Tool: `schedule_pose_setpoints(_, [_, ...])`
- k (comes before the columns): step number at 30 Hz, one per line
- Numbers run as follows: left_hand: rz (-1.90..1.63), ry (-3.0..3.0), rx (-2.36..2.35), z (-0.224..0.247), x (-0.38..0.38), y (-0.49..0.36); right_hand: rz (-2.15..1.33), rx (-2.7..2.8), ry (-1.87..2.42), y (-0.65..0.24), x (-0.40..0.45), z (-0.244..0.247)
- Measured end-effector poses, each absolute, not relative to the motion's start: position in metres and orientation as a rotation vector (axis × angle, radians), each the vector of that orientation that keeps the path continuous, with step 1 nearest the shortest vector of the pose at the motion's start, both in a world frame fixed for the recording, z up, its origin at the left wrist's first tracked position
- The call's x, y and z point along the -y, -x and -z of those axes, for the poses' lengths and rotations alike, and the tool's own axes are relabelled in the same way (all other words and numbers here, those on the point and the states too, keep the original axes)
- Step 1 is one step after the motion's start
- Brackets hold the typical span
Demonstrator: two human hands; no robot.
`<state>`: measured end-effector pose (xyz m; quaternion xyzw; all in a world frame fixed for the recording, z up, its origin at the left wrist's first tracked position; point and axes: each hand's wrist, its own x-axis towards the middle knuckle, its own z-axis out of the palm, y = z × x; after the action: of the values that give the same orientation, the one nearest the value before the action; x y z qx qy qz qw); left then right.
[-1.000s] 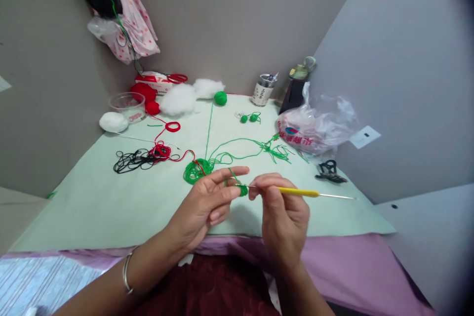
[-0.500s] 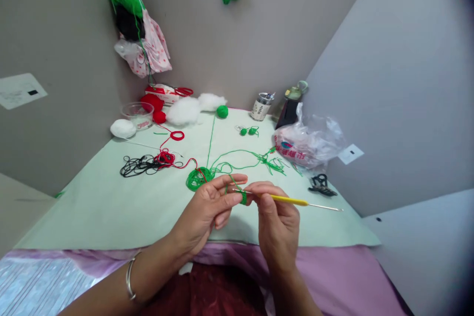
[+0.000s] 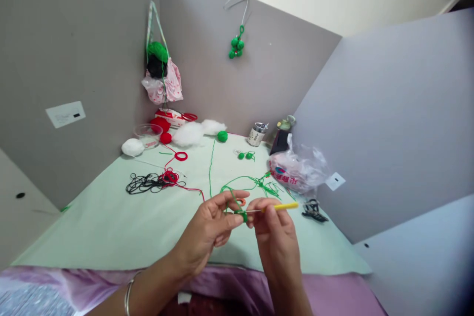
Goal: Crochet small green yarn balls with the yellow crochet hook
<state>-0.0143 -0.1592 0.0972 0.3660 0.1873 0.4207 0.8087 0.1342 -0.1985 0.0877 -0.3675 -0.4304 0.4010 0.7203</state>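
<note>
Between thumb and fingers, my left hand (image 3: 207, 224) pinches a small green crochet piece (image 3: 242, 215), with green yarn (image 3: 232, 196) running up over its raised index finger. My right hand (image 3: 276, 229) grips a crochet hook (image 3: 285, 206) by its yellow handle, the thin metal end pointing left into the green piece. The hook's tip is too small to make out among the stitches. An orange ring-like thing (image 3: 241, 202) shows just behind the fingers. Loose green strands (image 3: 268, 187) lie on the table beyond my hands.
Black cord (image 3: 144, 183) and tangled red yarn (image 3: 169, 177) lie at left. White stuffing (image 3: 188, 134), a green yarn ball (image 3: 222, 136) and a tin (image 3: 257, 134) stand at the back. A plastic bag (image 3: 296, 165) and a black claw clip (image 3: 314, 211) sit at right, near the partition.
The view has tilted up, so things appear lower and more wall shows. The hook's handle has turned to slope upward at right. Both hands keep their holds.
</note>
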Motion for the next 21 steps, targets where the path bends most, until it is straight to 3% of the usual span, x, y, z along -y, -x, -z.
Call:
schedule_pose_setpoints(7, [-1.023,-0.893,-0.527,-0.094,0.163,0.012,-0.413,1.294,0.992,-0.125,0.201,-0.079])
schedule_pose_setpoints(12, [-0.947,-0.71,-0.473,-0.094,0.161,0.008,0.115,1.483,0.959,-0.128,0.199,-0.076])
schedule_pose_setpoints(15, [-0.863,-0.649,-0.415,-0.096,0.158,0.007,-0.052,1.37,0.978,-0.135,0.198,-0.078])
schedule_pose_setpoints(18, [-1.006,-0.704,-0.452,-0.099,0.159,0.002,-0.266,1.263,0.968,-0.136,0.197,-0.081])
schedule_pose_setpoints(21, [-1.016,-0.715,-0.467,-0.1,0.161,-0.001,-0.07,1.4,0.953,-0.134,0.196,-0.079])
